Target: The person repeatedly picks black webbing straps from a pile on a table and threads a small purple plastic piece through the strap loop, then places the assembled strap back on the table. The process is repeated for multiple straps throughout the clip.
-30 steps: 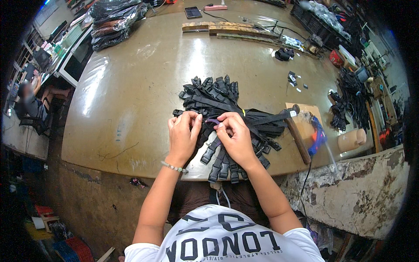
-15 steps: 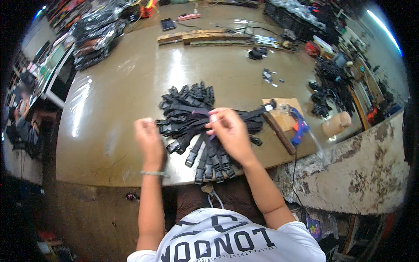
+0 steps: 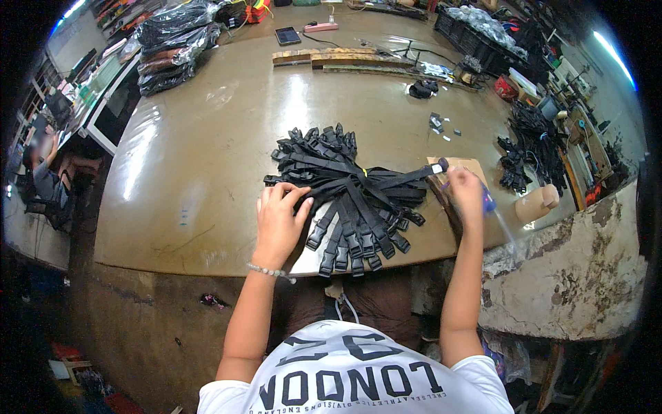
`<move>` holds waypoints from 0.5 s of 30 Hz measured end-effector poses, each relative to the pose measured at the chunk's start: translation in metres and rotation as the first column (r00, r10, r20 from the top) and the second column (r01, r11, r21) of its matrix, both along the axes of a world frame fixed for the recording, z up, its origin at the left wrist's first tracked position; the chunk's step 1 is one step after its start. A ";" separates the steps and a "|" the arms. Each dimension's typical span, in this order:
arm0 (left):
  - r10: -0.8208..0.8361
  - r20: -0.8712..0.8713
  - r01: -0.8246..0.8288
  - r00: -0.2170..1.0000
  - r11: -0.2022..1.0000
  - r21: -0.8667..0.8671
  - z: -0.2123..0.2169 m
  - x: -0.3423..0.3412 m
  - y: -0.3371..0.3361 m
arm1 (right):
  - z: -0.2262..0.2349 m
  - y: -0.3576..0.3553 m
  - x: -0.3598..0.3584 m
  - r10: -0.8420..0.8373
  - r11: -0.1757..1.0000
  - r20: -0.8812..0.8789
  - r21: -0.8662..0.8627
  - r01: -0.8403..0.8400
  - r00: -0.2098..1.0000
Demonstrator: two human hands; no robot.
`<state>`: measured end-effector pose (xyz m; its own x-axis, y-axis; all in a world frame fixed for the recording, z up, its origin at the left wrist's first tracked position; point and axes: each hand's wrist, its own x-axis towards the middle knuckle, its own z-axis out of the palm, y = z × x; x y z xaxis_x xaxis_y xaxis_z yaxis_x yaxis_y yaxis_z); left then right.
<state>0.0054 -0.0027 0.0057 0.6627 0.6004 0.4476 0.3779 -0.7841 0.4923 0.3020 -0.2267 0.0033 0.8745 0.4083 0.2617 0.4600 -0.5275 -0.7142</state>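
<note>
A bundle of black webbing straps with plastic side-release buckles (image 3: pixel 352 186) lies fanned out near the table's front edge. A small yellow-green tie (image 3: pixel 364 172) shows at its middle. My left hand (image 3: pixel 278 219) rests on the bundle's left side, thumb apart and fingers reaching over the straps. To the right, my right hand (image 3: pixel 466 195) is over a piece of cardboard (image 3: pixel 474 167), beside a blue bunch of strips (image 3: pixel 488 201). Its fingers are bent and slightly blurred, so what they hold, if anything, is hidden. A brown wooden handle (image 3: pixel 449 210) lies partly behind that hand.
A tan roll (image 3: pixel 536 204) stands at the table's right edge, with another heap of black straps (image 3: pixel 534 141) beyond. Wooden strips (image 3: pixel 338 58), a phone (image 3: pixel 287 35) and plastic-wrapped stacks (image 3: pixel 176 48) lie at the back. A seated person (image 3: pixel 48 172) is at far left.
My right hand has left the bundle's middle, where a purple strip showed, and moved right to the cardboard. My left hand has come onto the bundle's left side. The view has shifted slightly.
</note>
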 end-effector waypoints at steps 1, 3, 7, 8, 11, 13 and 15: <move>0.022 -0.031 -0.022 0.999 0.999 -0.030 0.002 0.000 0.000 | 0.006 0.001 -0.006 -0.029 0.999 0.034 -0.026 0.030 0.999; 0.003 0.012 -0.004 1.000 1.000 0.027 0.006 0.001 0.002 | 0.017 0.011 -0.026 -0.165 0.983 0.085 -0.064 0.171 0.983; -0.142 0.112 0.173 0.983 0.925 -0.339 0.009 0.004 0.000 | 0.038 0.048 -0.089 0.172 0.818 0.021 0.554 -0.154 0.985; -0.147 0.155 0.212 0.977 0.763 -0.611 0.009 0.004 0.000 | 0.044 0.057 -0.105 0.473 0.740 -0.093 0.581 -0.338 0.876; -0.061 0.384 0.376 0.921 0.397 -0.838 0.008 0.006 -0.004 | 0.047 0.106 -0.133 0.754 0.637 -0.321 0.569 -0.520 0.573; -0.059 0.380 0.372 0.923 0.394 -0.841 0.005 0.006 -0.006 | 0.045 0.124 -0.133 0.684 0.728 -0.445 0.357 -0.586 0.578; -0.059 0.326 0.320 0.944 0.414 -0.852 0.001 0.006 -0.008 | 0.037 0.131 -0.129 0.660 0.743 -0.474 0.294 -0.601 0.583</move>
<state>0.0115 -0.0110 0.0068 0.7797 0.6161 -0.1119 0.0637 0.0997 0.9930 0.1735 -0.0958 0.0408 0.4075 0.9099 -0.0774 0.1958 -0.1699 -0.9658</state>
